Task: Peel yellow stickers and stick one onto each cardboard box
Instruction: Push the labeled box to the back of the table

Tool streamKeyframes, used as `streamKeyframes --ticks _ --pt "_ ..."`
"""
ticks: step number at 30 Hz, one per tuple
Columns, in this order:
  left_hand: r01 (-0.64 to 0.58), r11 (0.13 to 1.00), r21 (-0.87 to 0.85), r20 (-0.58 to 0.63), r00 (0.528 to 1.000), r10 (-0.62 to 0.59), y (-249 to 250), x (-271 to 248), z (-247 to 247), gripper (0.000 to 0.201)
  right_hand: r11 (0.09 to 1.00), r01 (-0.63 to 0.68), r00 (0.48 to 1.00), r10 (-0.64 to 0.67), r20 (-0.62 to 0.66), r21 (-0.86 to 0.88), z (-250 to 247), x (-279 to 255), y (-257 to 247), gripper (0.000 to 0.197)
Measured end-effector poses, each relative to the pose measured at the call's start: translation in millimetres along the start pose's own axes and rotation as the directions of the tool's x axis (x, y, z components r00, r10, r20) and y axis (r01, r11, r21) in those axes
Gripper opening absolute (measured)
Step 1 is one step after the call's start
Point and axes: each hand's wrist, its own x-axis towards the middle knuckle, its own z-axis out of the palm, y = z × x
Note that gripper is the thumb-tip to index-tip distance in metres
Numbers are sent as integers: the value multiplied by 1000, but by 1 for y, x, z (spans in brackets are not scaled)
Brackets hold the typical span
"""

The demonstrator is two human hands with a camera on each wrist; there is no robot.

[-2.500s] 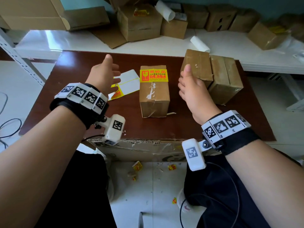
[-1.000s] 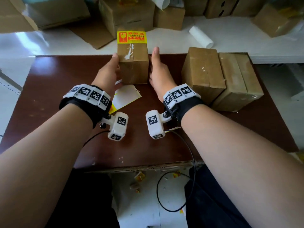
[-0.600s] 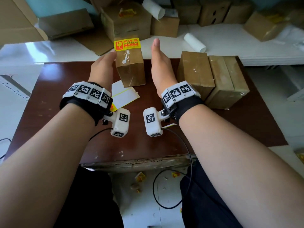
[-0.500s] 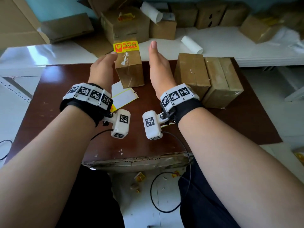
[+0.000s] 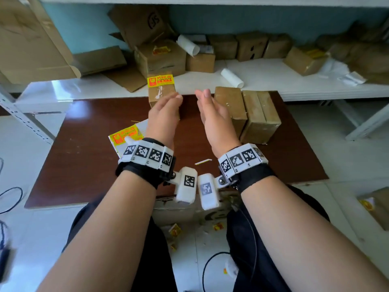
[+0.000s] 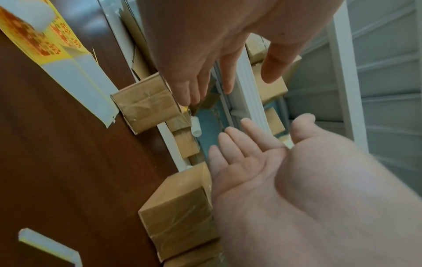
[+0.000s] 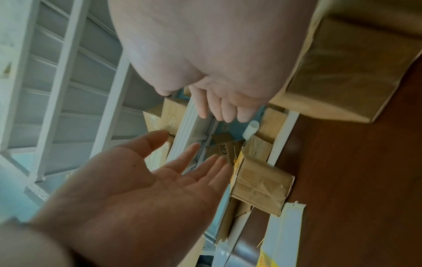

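A small cardboard box (image 5: 161, 91) with a yellow sticker (image 5: 160, 80) on its top stands at the far edge of the brown table (image 5: 88, 148). My left hand (image 5: 168, 102) hovers just in front of it, fingers straight, holding nothing. My right hand (image 5: 205, 102) is beside it, palm turned toward the left hand, also empty. Two plain boxes (image 5: 230, 106) (image 5: 261, 116) stand side by side right of my right hand. The sticker sheet (image 5: 126, 137) lies left of my left wrist. The left wrist view shows the stickered box (image 6: 146, 104) below my left fingers (image 6: 191, 90).
A white shelf (image 5: 273, 81) behind the table carries several more cardboard boxes, flat cardboard and a white paper roll (image 5: 232, 77). A thin peeled strip (image 5: 203, 162) lies on the table between my wrists. Scraps litter the floor; a cable (image 5: 10, 199) lies at the left.
Both hands carried the stickered box from the table's middle to its far edge, then let go. They have drawn back a little and stand open.
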Motion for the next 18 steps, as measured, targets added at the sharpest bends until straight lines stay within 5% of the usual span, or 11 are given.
streamKeyframes --ticks 6,14,16,18 --pt "70 998 -5 97 993 -70 -8 -1 26 37 990 34 996 -44 -72 -137 -46 -6 -3 55" --pt "168 976 137 128 974 -186 -46 39 61 17 943 -40 997 15 -76 -331 -76 2 -8 58" --pt "201 956 213 130 964 -232 -57 48 67 30 926 -65 997 48 -57 -373 -81 6 -8 60" --pt "236 941 244 129 953 -273 -71 61 70 65 910 -92 996 88 -29 -405 -83 9 -6 61"
